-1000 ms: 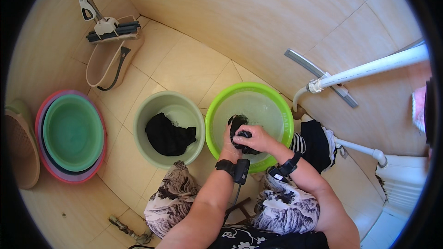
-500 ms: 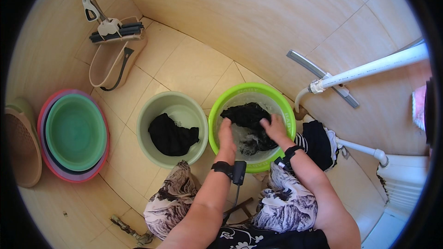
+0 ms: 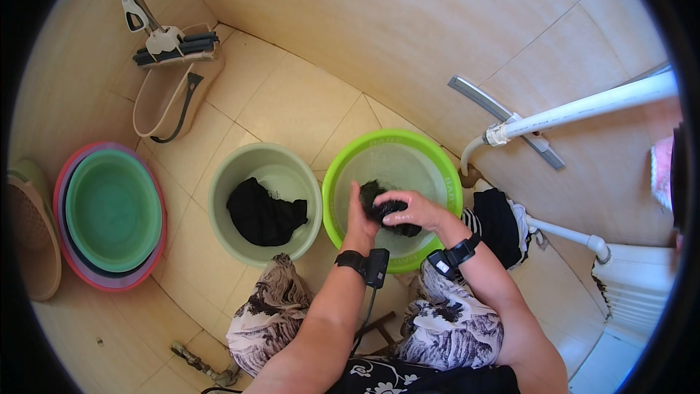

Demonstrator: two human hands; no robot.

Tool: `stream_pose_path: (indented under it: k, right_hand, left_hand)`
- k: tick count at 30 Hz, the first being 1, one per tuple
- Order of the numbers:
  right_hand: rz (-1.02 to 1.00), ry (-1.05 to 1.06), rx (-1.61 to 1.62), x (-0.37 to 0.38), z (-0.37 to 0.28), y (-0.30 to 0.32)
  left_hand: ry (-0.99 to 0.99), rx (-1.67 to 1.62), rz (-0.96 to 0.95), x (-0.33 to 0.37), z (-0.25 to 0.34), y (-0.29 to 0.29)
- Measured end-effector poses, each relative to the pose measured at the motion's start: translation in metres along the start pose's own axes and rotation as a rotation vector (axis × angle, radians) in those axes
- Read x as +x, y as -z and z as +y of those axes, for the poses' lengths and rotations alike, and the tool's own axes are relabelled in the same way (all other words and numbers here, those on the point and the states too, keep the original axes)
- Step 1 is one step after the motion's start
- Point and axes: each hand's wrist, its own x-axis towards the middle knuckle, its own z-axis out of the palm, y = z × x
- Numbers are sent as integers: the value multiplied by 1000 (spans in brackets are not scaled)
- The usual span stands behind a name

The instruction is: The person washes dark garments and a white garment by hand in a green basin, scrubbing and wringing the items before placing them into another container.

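Note:
A wet black cloth (image 3: 371, 195) is gathered into a small bundle in the bright green-rimmed basin (image 3: 340, 158) of cloudy water. My left hand (image 3: 359, 217) presses the bundle from its left side, palm turned inward. From the right, my right hand (image 3: 415, 211) curls its fingers over the top, closed on the cloth. Part of the bundle is hidden under those fingers. Just left, a pale green basin (image 3: 219, 193) holds another black cloth (image 3: 264, 211), with neither hand touching it.
Stacked basins (image 3: 113, 208) stand at the left, beside a brown one (image 3: 33, 233). A mop (image 3: 166, 42) rests over a beige bucket (image 3: 157, 106). At the right are a heap of dark clothes (image 3: 499, 226), a white pipe (image 3: 590, 107) and a squeegee (image 3: 503, 113) against the wall.
The black cloth, spread out in the water before, is now bunched up between my hands. My right hand has come left and nearer, closing over it.

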Motion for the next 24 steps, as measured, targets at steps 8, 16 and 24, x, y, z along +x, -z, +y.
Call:
stream_pose_path:
  k: [8,16,24]
  right_hand:
    - [234,93,-359,4,-6,-35]
    - [583,-215,-652,26,96,46]
    - [777,-262,-685,6,117,44]
  left_hand:
    - [-3,183,105,-13,-12,-22]
    - [-89,348,197,6,-45,-28]
    - [-195,326,245,13,-16,28]
